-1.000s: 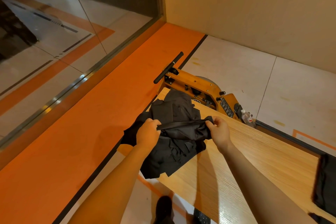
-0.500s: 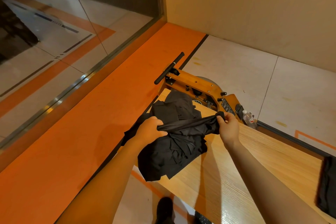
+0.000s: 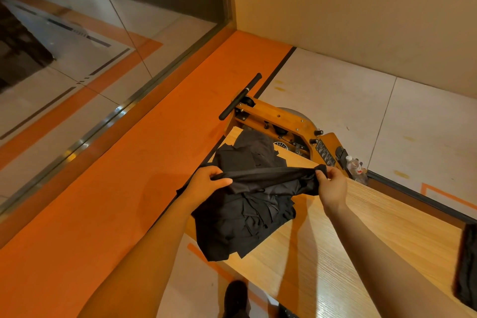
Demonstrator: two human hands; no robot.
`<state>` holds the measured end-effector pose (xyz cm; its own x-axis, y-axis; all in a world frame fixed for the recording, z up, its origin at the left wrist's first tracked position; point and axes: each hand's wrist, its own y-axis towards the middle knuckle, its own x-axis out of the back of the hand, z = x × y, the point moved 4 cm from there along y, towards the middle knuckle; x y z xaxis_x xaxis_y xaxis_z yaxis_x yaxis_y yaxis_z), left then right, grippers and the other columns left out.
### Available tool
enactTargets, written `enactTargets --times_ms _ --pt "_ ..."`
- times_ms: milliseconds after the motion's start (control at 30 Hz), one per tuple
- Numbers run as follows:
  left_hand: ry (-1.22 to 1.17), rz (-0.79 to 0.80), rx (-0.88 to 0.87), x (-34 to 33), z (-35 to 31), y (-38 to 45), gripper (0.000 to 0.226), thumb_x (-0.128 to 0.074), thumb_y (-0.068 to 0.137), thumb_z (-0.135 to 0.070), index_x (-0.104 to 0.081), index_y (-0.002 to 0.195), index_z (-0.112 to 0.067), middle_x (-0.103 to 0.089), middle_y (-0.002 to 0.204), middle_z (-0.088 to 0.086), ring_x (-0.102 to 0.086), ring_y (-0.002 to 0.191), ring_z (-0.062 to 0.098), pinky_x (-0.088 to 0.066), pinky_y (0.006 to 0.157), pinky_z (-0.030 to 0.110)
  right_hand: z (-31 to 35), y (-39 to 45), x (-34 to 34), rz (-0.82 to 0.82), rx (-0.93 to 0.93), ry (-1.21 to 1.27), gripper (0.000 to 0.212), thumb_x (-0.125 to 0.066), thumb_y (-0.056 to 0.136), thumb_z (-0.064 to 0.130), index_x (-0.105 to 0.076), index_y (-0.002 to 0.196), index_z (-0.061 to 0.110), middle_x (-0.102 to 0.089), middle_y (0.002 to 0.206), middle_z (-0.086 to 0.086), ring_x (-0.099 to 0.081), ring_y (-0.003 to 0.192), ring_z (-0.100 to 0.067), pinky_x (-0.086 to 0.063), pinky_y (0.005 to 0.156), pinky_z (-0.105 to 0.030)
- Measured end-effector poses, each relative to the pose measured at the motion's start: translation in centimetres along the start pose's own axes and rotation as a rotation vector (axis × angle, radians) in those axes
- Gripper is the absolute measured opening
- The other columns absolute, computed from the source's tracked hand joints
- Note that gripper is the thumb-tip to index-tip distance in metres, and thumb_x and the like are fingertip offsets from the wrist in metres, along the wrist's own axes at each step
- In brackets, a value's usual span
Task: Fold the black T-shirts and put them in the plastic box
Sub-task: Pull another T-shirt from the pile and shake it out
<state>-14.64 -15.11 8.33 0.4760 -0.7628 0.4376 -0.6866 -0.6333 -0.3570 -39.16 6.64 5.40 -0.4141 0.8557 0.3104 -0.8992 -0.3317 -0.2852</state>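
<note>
Above wood-grain table: left hand, right hand each grasping bunched black T-shirt, stretched taut.

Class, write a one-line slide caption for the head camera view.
Both hands, left hand and right hand, stretch a black T-shirt above the pile of black T-shirts on a wooden table.

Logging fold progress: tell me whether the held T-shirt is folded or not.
Not folded. The black T-shirt is bunched and stretched between the left hand and right hand.
</note>
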Motion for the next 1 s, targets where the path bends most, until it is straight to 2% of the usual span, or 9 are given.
enactTargets --times_ms 100,233,300,367,467,567,733,900,1000 --pt "-0.097 -0.054 0.049 0.1 0.1 -0.1 0.025 -0.071 0.087 -0.026 -0.059 0.078 -0.005 -0.056 0.074 0.001 -0.054 0.068 0.014 -0.042 0.067 0.025 -0.1 0.0 -0.1 -0.006 -0.024 0.042 0.021 -0.053 0.099 0.009 -0.058 0.084 0.023 -0.064 0.088 -0.007 -0.065 0.089 -0.031 -0.056 0.082 -0.047" --pt "-0.261 -0.129 0.123 0.5 0.2 0.0 0.004 -0.069 0.088 -0.022 -0.068 0.09 -0.019 -0.066 0.097 -0.002 -0.061 0.09 0.014 -0.045 0.073 0.027 0.0 0.2 0.1 -0.009 -0.067 0.132 0.018 -0.057 0.097 0.007 -0.061 0.084 0.018 -0.063 0.084 -0.006 -0.063 0.087 -0.03 -0.054 0.073 -0.035" --pt "-0.348 -0.188 0.178 0.9 0.6 0.2 0.007 -0.068 0.089 -0.02 -0.068 0.095 -0.023 -0.065 0.101 -0.004 -0.059 0.095 0.015 -0.045 0.076 0.029 -0.1 0.5 0.2 0.019 -0.112 0.203 0.013 -0.06 0.094 0.005 -0.064 0.086 0.015 -0.065 0.087 -0.009 -0.064 0.089 -0.03 -0.056 0.078 -0.04" --pt "-0.38 -0.241 0.211 1.2 0.9 0.5 0.007 -0.066 0.09 -0.019 -0.067 0.096 -0.022 -0.064 0.101 -0.003 -0.058 0.09 0.014 -0.045 0.073 0.028 -0.3 0.8 0.2 0.063 -0.147 0.245 0.003 -0.065 0.092 0.008 -0.067 0.092 0.01 -0.067 0.093 -0.013 -0.066 0.09 -0.03 -0.057 0.082 -0.043" --pt "-0.365 -0.282 0.218 1.3 0.7 0.6 0.008 -0.06 0.094 -0.015 -0.064 0.098 -0.021 -0.06 0.099 -0.003 -0.054 0.084 0.012 -0.044 0.068 0.025 -0.2 0.8 0.0 0.106 -0.147 0.254 0.013 -0.061 0.096 0.015 -0.066 0.086 0.008 -0.065 0.083 -0.01 -0.062 0.08 -0.023 -0.052 0.071 -0.034" --pt "-0.34 -0.28 0.187 1.2 0.5 0.5 0.011 -0.06 0.094 -0.012 -0.066 0.101 -0.017 -0.06 0.101 -0.005 -0.056 0.094 0.016 -0.043 0.071 0.025 0.1 0.6 -0.3 0.096 -0.137 0.248 0.025 -0.051 0.101 0.016 -0.065 0.082 0.009 -0.06 0.079 -0.008 -0.056 0.077 -0.021 -0.049 0.068 -0.032" --pt "-0.339 -0.33 0.163 1.0 0.2 0.5 0.016 -0.071 0.085 -0.008 -0.069 0.099 -0.015 -0.063 0.108 0.001 -0.056 0.104 0.018 -0.048 0.08 0.027 0.3 0.1 -0.5 0.119 -0.118 0.268 0.026 -0.051 0.101 0.013 -0.065 0.08 0.007 -0.059 0.08 -0.012 -0.054 0.076 -0.024 -0.048 0.072 -0.04" --pt "-0.357 -0.318 0.087 0.4 -2.3 1.1 0.012 -0.065 0.09 -0.007 -0.069 0.091 -0.018 -0.064 0.098 -0.006 -0.06 0.096 0.015 -0.047 0.082 0.027 1.1 0.6 0.8 0.072 -0.103 0.295 0.021 -0.053 0.101 0.015 -0.068 0.087 0.01 -0.065 0.082 -0.01 -0.06 0.079 -0.024 -0.052 0.072 -0.037" --pt "-0.328 -0.343 0.034 0.0 -4.9 1.8 0.008 -0.062 0.091 -0.006 -0.067 0.093 -0.012 -0.062 0.092 -0.008 -0.058 0.091 0.014 -0.046 0.074 0.02 2.3 0.8 2.3 0.061 -0.054 0.292 0.023 -0.052 0.101 0.016 -0.068 0.086 0.011 -0.064 0.082 -0.01 -0.06 0.077 -0.023 -0.052 0.07 -0.036"
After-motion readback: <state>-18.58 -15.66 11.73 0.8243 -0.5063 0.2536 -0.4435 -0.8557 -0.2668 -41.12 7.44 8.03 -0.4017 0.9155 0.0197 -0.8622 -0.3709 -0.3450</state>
